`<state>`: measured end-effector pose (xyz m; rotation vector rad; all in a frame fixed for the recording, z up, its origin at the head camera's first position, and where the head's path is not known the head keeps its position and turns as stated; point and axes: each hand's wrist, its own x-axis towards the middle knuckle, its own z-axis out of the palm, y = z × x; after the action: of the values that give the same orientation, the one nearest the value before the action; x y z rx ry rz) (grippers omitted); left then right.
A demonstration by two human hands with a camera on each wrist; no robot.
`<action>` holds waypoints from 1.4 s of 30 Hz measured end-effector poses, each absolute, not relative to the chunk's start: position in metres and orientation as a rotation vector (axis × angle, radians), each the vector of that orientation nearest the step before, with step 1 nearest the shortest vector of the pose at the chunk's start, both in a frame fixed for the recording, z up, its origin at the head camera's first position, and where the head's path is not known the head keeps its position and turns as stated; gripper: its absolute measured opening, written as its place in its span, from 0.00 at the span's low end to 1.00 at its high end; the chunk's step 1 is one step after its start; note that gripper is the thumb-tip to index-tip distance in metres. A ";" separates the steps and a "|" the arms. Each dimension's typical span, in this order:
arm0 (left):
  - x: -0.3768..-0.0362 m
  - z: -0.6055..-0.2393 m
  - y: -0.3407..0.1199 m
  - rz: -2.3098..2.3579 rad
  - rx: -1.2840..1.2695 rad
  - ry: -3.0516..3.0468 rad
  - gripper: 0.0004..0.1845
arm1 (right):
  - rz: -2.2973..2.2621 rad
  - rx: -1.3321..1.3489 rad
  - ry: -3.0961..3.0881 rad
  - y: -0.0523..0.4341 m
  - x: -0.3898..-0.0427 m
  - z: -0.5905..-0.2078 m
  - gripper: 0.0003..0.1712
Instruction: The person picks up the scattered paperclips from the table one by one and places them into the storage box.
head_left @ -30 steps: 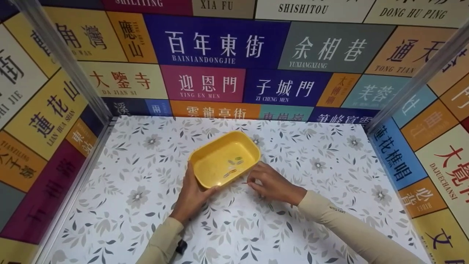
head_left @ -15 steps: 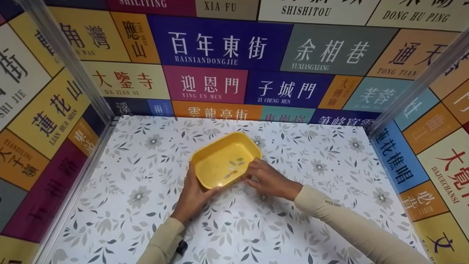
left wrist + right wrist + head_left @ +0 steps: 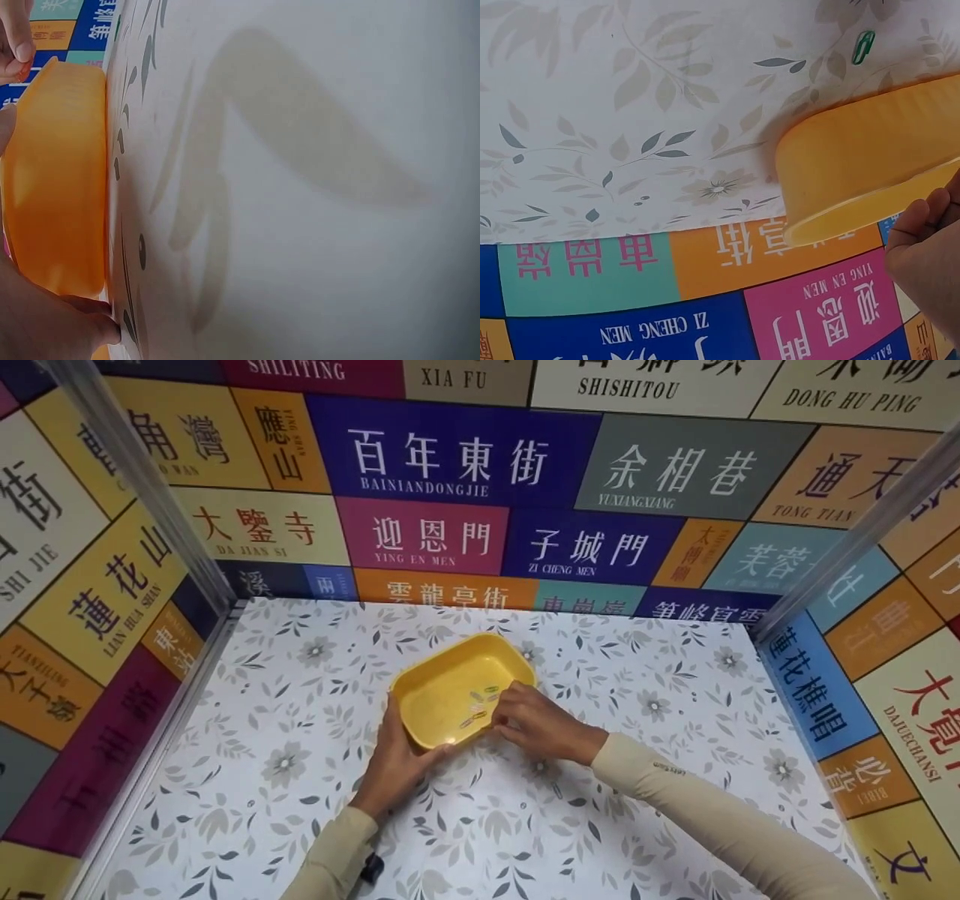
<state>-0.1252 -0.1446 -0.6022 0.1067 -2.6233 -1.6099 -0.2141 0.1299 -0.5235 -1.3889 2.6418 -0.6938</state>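
A yellow plastic tray [image 3: 450, 682] sits on the floral tabletop, with several small paper clips [image 3: 474, 718] lying on its bottom. My left hand [image 3: 396, 769] grips the tray's left end, thumb along the near rim and fingers around the side. Over the near right rim is my right hand [image 3: 544, 724], fingertips pinched together. A bit of red-orange, the paper clip [image 3: 25, 71], shows between those fingertips in the left wrist view; most of it is hidden. On the cloth outside the tray lies a green paper clip [image 3: 863, 46], seen in the right wrist view.
The white tabletop [image 3: 300, 810] has a grey leaf and flower print. Colourful panels with Chinese lettering [image 3: 442, 450] stand at the back and on both sides. Clear corner posts [image 3: 161, 502] meet the table's far corners.
My right hand has moved left and slightly up, from beside the tray to over its near right rim, carrying the red paper clip. The left hand keeps its grip on the tray.
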 end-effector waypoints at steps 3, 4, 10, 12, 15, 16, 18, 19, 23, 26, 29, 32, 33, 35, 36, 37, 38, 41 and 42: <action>-0.124 -0.603 -0.144 -1.572 0.069 -2.597 0.76 | -0.693 -1.450 2.647 0.128 -0.216 -0.526 0.02; -0.123 -0.604 -0.144 -1.561 0.059 -2.591 0.75 | -0.691 -1.470 2.649 0.128 -0.216 -0.526 0.02; -0.122 -0.604 -0.145 -1.592 0.067 -2.621 0.76 | -0.671 -1.516 2.626 0.123 -0.220 -0.526 0.04; -0.122 -0.603 -0.146 -1.605 0.079 -2.638 0.76 | -0.676 -1.527 2.615 0.121 -0.222 -0.525 0.03; -0.122 -0.604 -0.147 -1.601 0.079 -2.646 0.76 | -0.684 -1.571 2.623 0.118 -0.226 -0.525 0.02; -0.122 -0.605 -0.147 -1.597 0.077 -2.647 0.76 | -0.687 -1.589 2.625 0.116 -0.227 -0.524 0.02; -0.122 -0.605 -0.147 -1.596 0.073 -2.642 0.77 | -0.694 -1.612 2.624 0.114 -0.228 -0.523 0.03; -0.122 -0.605 -0.147 -1.595 0.070 -2.640 0.77 | -0.693 -1.621 2.625 0.112 -0.229 -0.522 0.03; -0.123 -0.606 -0.148 -1.601 0.066 -2.636 0.77 | -0.668 -1.627 2.609 0.106 -0.232 -0.518 0.04; -0.122 -0.606 -0.149 -1.600 0.070 -2.645 0.77 | -0.625 -1.634 2.605 0.102 -0.235 -0.518 0.04; -0.122 -0.605 -0.149 -1.601 0.074 -2.643 0.77 | -0.582 -1.648 2.614 0.098 -0.237 -0.518 0.04; -0.123 -0.604 -0.149 -1.586 0.057 -2.632 0.76 | -0.544 -1.655 2.634 0.095 -0.240 -0.518 0.04; -0.123 -0.604 -0.149 -1.580 0.056 -2.634 0.76 | -0.531 -1.656 2.640 0.094 -0.241 -0.518 0.03; -0.124 -0.603 -0.149 -1.567 0.051 -2.636 0.76 | -0.510 -1.648 2.651 0.092 -0.244 -0.519 0.03; -0.124 -0.603 -0.149 -1.561 0.051 -2.641 0.76 | -0.506 -1.641 2.653 0.091 -0.245 -0.519 0.03; -0.124 -0.603 -0.149 -1.563 0.057 -2.647 0.76 | -0.505 -1.634 2.653 0.090 -0.246 -0.519 0.03; -0.124 -0.603 -0.149 -1.565 0.062 -2.652 0.76 | -0.503 -1.628 2.652 0.090 -0.247 -0.519 0.03; -0.125 -0.603 -0.149 -1.564 0.068 -2.657 0.76 | -0.493 -1.618 2.654 0.087 -0.249 -0.518 0.04; -0.125 -0.603 -0.149 -1.566 0.073 -2.659 0.76 | -0.490 -1.608 2.652 0.086 -0.250 -0.518 0.04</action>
<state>-0.1249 -0.1493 -0.6032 0.0728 -2.6594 -1.5655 -0.2502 0.0860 -0.5175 -1.6082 2.6522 -0.4898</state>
